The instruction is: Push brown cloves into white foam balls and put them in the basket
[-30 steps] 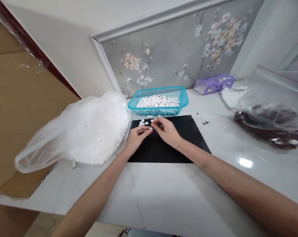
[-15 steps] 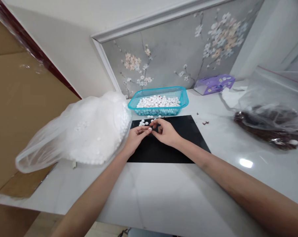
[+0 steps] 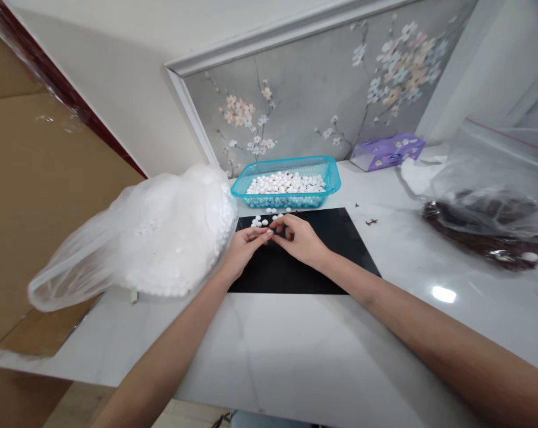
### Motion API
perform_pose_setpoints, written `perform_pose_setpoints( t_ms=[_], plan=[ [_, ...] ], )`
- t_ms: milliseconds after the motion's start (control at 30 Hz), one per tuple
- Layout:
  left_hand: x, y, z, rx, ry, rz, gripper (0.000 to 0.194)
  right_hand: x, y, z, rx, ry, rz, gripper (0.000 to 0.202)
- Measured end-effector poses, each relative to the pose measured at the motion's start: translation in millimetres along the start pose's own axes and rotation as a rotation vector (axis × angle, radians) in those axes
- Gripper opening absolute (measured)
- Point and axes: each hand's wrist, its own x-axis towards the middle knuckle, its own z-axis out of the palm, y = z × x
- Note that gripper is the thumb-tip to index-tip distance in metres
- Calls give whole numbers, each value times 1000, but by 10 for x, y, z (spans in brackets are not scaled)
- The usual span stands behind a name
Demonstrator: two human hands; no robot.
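My left hand (image 3: 244,251) pinches a small white ball (image 3: 270,232) between thumb and fingertips, over the black mat (image 3: 295,273). Close against it on the right, my right hand (image 3: 299,239) has its thumb and fingers bent together at the ball; what lies between them is too small to make out. Several loose white balls (image 3: 264,223) lie at the mat's back left edge, just beyond the fingers. Behind the mat, a blue basket (image 3: 335,178) holds many white balls, some with dark specks.
A large clear bag of white balls (image 3: 175,238) stands on the left of the white table (image 3: 269,351). At the right lies a bag of dark brown pieces (image 3: 487,232). A purple tissue package (image 3: 391,153) and small brown bits (image 3: 371,222) are at the back right.
The ball and the fingertips around it have shifted very slightly to the left. Both hands otherwise keep nearly the same pose.
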Motion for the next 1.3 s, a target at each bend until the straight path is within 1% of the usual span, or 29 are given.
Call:
perform_pose_setpoints(
  t_ms=[167,367,500,600,733,867,1067,1167,1300],
  plan=[
    [-1,-14,-13,-2,-17,0,30,-1,-26,-7,-21,-16,-15,15],
    [6,-33,-22,-23,-26,10,26,-17,-32,-1,-31,-47,-27,12],
    [3,-18,-10,-52,-32,-3,27,-35,-60,4,-76,-53,-43,18],
    [-5,0,1,-71,-28,-19,26,-40,-80,4,-121,-51,-18,21],
    [-5,4,2,-75,-7,-23,26,-33,-81,0,-123,-30,2,14],
    [2,-13,-5,-68,-30,-8,26,-35,-65,-4,-100,-34,-9,9],
    [-6,-19,-5,-51,-46,-10,26,-50,-65,-9,-127,-25,-73,5],
    [-13,-16,-5,-38,-45,-28,28,-45,-58,-10,-125,-31,-101,11],
    [-14,-12,-7,6,-45,-47,28,-33,-27,-12,-115,-80,-104,17]
  ],
)
